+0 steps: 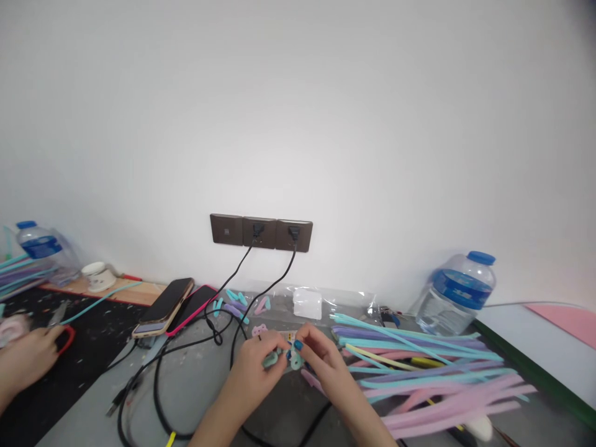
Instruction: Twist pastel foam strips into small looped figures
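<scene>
Filling the upper two thirds of the frame is a plain white wall, with a brown socket strip (261, 232) at centre and two black cables (233, 323) running down from it onto the grey table (195, 385) along the bottom. At lower right a clear water bottle (454, 295) with a blue cap lies tilted, partly filled with water; a second bottle (40, 248) like it lies at the far left edge. Two phones (174, 305) rest left of centre, and a heap of pastel pipe cleaners (428, 372) spreads across the lower right. At bottom centre the left hand (254, 372) and right hand (321, 360) meet, fingertips pinched on a small teal piece (282, 358) between them. Another person's hand (28, 357) rests at the lower left edge
</scene>
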`<action>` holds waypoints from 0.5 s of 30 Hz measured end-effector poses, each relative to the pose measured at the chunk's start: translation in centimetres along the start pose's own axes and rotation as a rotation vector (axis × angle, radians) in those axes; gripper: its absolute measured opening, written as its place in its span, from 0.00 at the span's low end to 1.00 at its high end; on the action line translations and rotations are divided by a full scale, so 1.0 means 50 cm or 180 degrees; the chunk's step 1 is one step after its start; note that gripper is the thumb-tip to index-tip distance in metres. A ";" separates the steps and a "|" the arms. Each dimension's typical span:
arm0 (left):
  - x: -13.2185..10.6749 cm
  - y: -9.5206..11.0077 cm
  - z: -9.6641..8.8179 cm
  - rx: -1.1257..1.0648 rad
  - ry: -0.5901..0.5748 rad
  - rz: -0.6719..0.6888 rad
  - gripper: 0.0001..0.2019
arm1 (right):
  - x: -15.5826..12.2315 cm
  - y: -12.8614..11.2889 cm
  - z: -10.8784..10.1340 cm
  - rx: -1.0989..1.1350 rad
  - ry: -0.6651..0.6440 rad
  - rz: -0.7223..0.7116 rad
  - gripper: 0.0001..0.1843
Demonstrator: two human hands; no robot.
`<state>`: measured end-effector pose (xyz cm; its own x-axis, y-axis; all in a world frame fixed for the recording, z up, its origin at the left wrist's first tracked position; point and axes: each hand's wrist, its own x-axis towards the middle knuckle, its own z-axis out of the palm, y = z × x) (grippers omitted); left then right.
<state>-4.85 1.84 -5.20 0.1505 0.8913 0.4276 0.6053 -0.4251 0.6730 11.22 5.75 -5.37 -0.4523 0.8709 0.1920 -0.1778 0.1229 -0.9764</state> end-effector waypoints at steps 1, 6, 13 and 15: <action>-0.001 0.001 0.002 0.0064 0.0047 0.0010 0.07 | 0.000 0.001 0.003 0.0045 0.0067 -0.0007 0.16; -0.003 0.009 0.008 0.0339 0.0217 0.0051 0.07 | 0.003 0.011 0.015 0.0308 0.0283 0.0249 0.18; -0.010 0.001 0.023 0.0390 0.0556 -0.0140 0.06 | 0.010 0.032 0.001 0.0758 0.0139 0.0764 0.24; -0.010 -0.001 0.026 0.0390 0.0581 -0.0154 0.06 | 0.012 0.034 -0.004 0.0620 0.0088 0.0723 0.24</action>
<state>-3.95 1.61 -6.22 -0.0183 0.8622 0.5063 0.7004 -0.3503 0.6219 10.80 6.56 -6.95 -0.4761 0.8787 -0.0347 -0.2404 -0.1680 -0.9560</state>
